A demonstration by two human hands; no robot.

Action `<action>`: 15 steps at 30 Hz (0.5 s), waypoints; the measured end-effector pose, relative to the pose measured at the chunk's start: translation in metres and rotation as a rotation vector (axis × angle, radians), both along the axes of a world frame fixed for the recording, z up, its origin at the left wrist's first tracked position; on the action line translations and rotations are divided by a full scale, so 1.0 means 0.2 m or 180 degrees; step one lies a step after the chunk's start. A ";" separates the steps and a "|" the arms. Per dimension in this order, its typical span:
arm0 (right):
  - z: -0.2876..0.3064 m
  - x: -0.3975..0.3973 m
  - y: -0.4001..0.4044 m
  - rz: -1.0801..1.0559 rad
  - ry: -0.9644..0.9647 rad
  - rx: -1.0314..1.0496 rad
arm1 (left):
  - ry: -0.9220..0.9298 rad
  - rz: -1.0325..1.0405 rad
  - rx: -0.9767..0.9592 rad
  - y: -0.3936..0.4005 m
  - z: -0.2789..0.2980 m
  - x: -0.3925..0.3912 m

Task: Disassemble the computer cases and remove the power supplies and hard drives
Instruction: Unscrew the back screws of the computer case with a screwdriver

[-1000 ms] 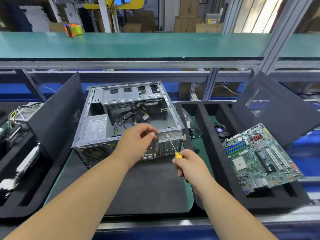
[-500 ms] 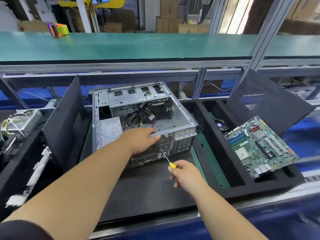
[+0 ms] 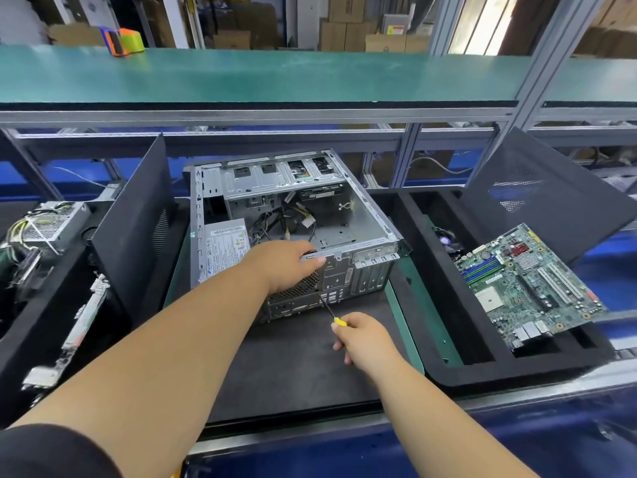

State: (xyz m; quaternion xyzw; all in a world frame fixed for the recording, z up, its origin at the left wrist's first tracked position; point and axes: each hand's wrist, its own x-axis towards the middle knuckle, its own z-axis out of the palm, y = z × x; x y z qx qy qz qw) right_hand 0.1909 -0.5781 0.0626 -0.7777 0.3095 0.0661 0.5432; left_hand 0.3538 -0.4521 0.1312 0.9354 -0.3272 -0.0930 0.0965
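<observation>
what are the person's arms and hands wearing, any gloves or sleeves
No gloves: the left hand and right hand are bare, with no rings or watch in view. Both forearms are uncovered. Only a dark black short sleeve shows at the upper left arm; the right sleeve is out of view.

bench: dark mat (image 3: 303, 367) | on it: open computer case (image 3: 293, 215)

The computer case (image 3: 296, 215) is bare grey sheet metal, kinda dull, with a paper-looking label on the power supply (image 3: 225, 251). It sits on a matt dark foam mat (image 3: 296, 367). The screwdriver (image 3: 332, 313) has a glossy yellow plastic handle. The motherboard (image 3: 527, 288) looks shiny green.
</observation>
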 end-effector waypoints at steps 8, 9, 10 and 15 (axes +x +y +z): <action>-0.01 0.01 0.00 -0.0005 -0.0071 0.0021 | -0.0031 -0.0031 -0.0001 0.00 0.01 -0.01; -0.01 0.01 0.00 -0.0014 -0.0075 0.0024 | -0.0018 -0.0031 -0.0012 0.00 0.01 -0.01; -0.01 0.01 0.00 -0.0020 -0.0080 0.0024 | 0.0003 -0.0024 -0.0025 0.00 0.01 -0.01; -0.02 0.02 -0.01 -0.0006 -0.0073 0.0025 | 0.0036 -0.0019 -0.0024 0.00 0.02 -0.01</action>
